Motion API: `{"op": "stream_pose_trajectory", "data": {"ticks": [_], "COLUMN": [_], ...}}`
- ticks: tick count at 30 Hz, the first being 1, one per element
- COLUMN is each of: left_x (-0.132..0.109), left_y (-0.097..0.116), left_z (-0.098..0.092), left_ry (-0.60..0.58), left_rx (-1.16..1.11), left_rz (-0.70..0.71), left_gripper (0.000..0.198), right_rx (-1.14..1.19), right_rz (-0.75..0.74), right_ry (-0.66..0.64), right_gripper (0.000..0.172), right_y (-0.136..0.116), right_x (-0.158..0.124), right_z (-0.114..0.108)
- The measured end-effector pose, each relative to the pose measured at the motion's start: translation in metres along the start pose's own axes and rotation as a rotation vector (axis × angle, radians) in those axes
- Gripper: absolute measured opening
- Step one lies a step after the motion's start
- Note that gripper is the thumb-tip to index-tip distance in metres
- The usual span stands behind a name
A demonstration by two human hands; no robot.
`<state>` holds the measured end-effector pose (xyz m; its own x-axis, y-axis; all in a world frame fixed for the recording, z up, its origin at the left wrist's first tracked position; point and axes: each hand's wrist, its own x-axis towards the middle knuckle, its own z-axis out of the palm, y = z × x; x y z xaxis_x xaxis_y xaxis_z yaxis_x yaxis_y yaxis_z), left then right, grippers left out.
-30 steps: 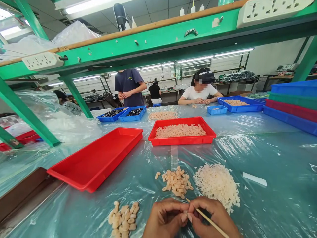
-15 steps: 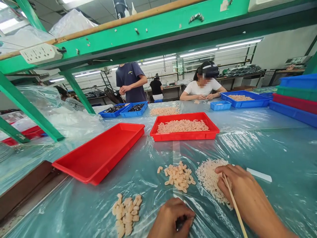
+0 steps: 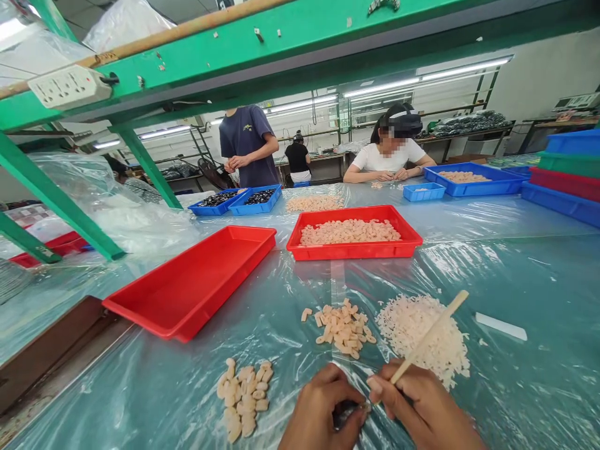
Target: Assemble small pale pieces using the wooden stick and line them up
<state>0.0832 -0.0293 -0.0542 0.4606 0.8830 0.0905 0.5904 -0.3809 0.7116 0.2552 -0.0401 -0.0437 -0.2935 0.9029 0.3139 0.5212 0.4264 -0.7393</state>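
Observation:
My left hand [image 3: 321, 412] and my right hand [image 3: 419, 409] meet at the bottom edge, both closed. The right hand grips a thin wooden stick [image 3: 429, 337] that points up and away over a heap of tiny white pieces [image 3: 422, 334]. The left hand pinches a small part that I cannot make out, right against the right hand's fingertips. A pile of beige parts [image 3: 342, 328] lies just beyond the hands. Another pile of beige parts [image 3: 244, 400] lies to the left of my left hand.
An empty red tray [image 3: 187, 287] sits at left, a red tray of beige parts [image 3: 354, 234] farther back. Blue trays [image 3: 237, 201] and stacked coloured trays [image 3: 569, 178] stand behind and right. A white strip [image 3: 500, 326] lies at right. Other people work across the plastic-covered table.
My right hand came back from the white heap to meet my left hand, and the stick now points up and away. The camera has tilted slightly downward.

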Motion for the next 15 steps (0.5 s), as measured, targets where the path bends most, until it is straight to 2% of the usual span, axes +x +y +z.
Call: {"op": "stream_pose_trajectory", "data": {"ticks": [7, 13, 15], "left_x": [-0.001, -0.001, 0.000], "left_y": [0.000, 0.003, 0.005], "left_z": [0.002, 0.002, 0.001], "left_ry": [0.010, 0.008, 0.002], "left_rx": [-0.049, -0.032, -0.010], "left_rz": [0.001, -0.001, 0.002], "left_gripper": [0.017, 0.018, 0.016], "right_rx": [-0.041, -0.171, -0.247], "right_rz": [-0.077, -0.086, -0.142], "right_ry": [0.019, -0.004, -0.017], "right_gripper": [0.054, 0.048, 0.046], "right_y": [0.011, 0.013, 0.012], "right_x": [0.001, -0.003, -0.004], "right_z": [0.012, 0.017, 0.019]}}
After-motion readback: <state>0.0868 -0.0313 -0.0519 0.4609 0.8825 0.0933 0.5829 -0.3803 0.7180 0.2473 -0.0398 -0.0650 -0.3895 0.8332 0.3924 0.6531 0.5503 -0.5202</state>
